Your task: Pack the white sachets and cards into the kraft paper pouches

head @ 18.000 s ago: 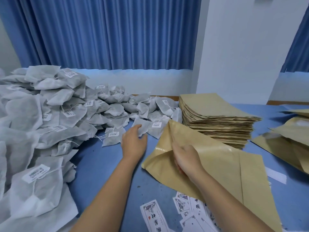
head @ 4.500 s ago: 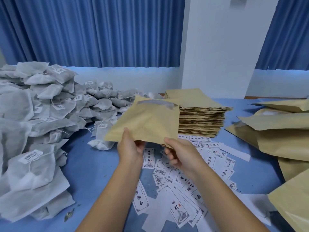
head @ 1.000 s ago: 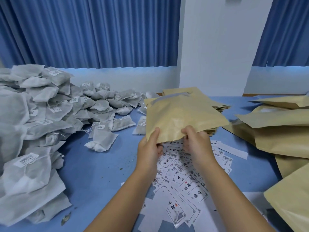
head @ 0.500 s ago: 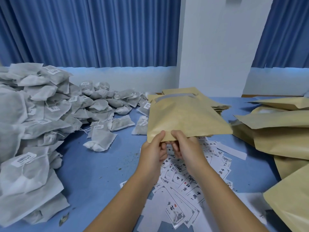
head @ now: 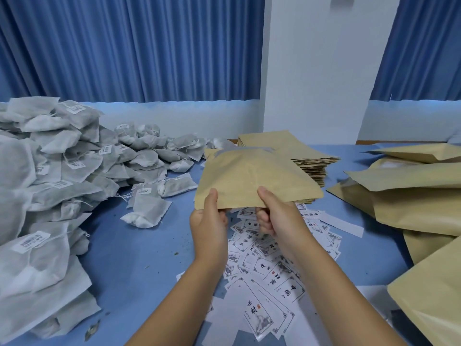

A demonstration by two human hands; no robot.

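Observation:
I hold a bulging kraft paper pouch (head: pixel 252 178) above the table, its mouth pointing away from me. My left hand (head: pixel 208 221) pinches the near left corner and my right hand (head: pixel 277 216) pinches the near edge beside it, thumbs on top. White printed cards (head: pixel 267 265) lie scattered on the blue table under my hands. A big heap of white sachets (head: pixel 62 171) with labels fills the left side. One sachet (head: pixel 147 211) lies apart near the pouch. What is inside the pouch is hidden.
A stack of flat empty kraft pouches (head: pixel 299 156) stands behind the held pouch. Several filled pouches (head: pixel 411 196) pile up at the right, one (head: pixel 434 295) close to the front edge. Blue curtains and a white pillar back the blue table (head: pixel 139 258).
Over the last second my hands shifted a little left along the pouch's near edge and came closer together, then spread slightly. The pouch stays raised over the cards.

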